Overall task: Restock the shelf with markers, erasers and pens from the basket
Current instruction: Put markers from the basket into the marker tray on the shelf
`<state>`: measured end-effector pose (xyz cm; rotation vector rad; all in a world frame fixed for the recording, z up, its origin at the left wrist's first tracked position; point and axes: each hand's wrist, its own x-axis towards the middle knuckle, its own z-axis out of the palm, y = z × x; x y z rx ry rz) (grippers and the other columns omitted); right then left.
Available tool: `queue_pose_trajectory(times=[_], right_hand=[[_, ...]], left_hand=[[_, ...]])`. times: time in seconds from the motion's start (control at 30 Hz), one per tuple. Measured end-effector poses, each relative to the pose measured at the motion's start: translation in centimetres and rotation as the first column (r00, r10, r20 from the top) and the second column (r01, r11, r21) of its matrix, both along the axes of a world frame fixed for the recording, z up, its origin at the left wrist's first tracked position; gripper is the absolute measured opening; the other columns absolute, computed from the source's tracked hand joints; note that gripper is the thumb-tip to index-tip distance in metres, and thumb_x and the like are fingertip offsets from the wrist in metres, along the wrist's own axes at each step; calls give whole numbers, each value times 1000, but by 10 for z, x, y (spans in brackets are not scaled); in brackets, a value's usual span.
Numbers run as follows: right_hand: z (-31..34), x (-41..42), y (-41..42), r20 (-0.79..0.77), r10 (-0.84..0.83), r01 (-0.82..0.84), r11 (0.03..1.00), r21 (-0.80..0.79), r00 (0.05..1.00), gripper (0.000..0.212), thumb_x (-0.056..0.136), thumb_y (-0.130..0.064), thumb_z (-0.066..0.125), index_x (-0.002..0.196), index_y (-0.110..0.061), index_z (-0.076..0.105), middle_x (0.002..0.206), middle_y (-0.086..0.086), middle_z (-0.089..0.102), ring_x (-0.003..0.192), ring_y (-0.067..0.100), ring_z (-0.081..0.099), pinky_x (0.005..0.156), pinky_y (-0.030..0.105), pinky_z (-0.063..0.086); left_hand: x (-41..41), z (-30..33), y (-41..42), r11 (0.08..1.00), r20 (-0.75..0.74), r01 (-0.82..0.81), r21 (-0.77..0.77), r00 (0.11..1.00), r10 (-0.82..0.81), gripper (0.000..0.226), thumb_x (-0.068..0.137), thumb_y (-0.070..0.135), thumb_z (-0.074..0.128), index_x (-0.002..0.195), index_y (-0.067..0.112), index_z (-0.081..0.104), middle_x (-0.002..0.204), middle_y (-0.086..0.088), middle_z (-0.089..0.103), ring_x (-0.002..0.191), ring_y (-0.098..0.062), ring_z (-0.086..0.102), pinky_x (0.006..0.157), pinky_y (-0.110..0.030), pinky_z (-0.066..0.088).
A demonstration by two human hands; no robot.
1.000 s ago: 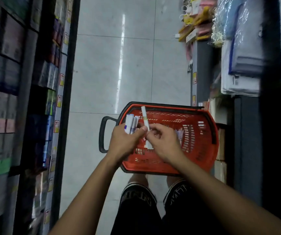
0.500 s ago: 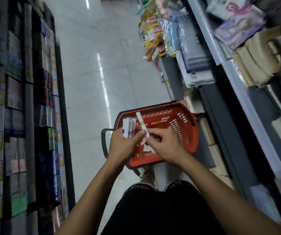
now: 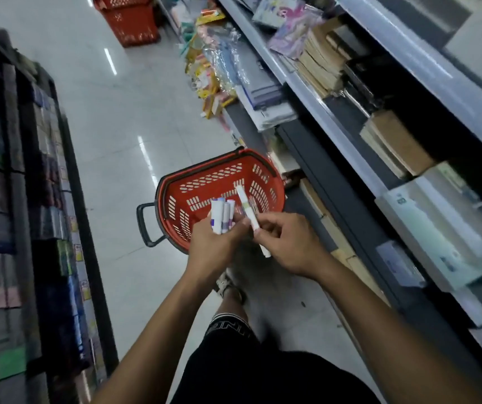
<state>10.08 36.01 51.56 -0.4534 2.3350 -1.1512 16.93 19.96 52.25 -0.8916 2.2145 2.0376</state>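
Below the hands, a red basket (image 3: 201, 185) stands on the pale tiled floor (image 3: 111, 147) of a narrow aisle. Dark shelving (image 3: 15, 199) closes the left side, and the grey shelf (image 3: 335, 129) with stacked notebooks and boxes closes the right side; the basket's right rim is just beside the base of this shelf. The floor is open ahead, up to a second red basket (image 3: 130, 20) far down the aisle. The basket's black handle (image 3: 146, 224) sticks out to the left.

The left hand (image 3: 213, 246) has its fingers curled around a bundle of markers (image 3: 222, 215), white with purple bands, held above the near part of the basket. The bundle stands nearly upright, its ends pointing up and a little away from the person.

The right hand (image 3: 289, 243) pinches a single white pen (image 3: 248, 212) between thumb and fingers, near the middle of its length. The pen's long axis is steep, leaning to the upper left; its lower end shows below the fingers. The two hands are touching or almost touching at the fingertips.
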Motion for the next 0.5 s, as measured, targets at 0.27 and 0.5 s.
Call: queue_pose_trajectory(times=[0.27,0.5], right_hand=[[43,132,132,106,-362,376,909,-182,926,22,94,-18,71,114,-26,72,88,-8,77,82,8,73,75,37,63],[60,234,194,187,-580,609,743,-278,793,25,100,-16,66,116,-36,67,99,-16,77,93,5,74,72,24,58]], left_hand=[[82,16,103,982,-25,190,10,981,-190,31,91,20,74,81,-5,58,58,-14,52,49,-22,48,48,-33,42],[131,28,164,891,-42,453,-13,890,-453,19,93,26,77,77,20,68,60,-1,60,54,-18,55,55,-37,47]])
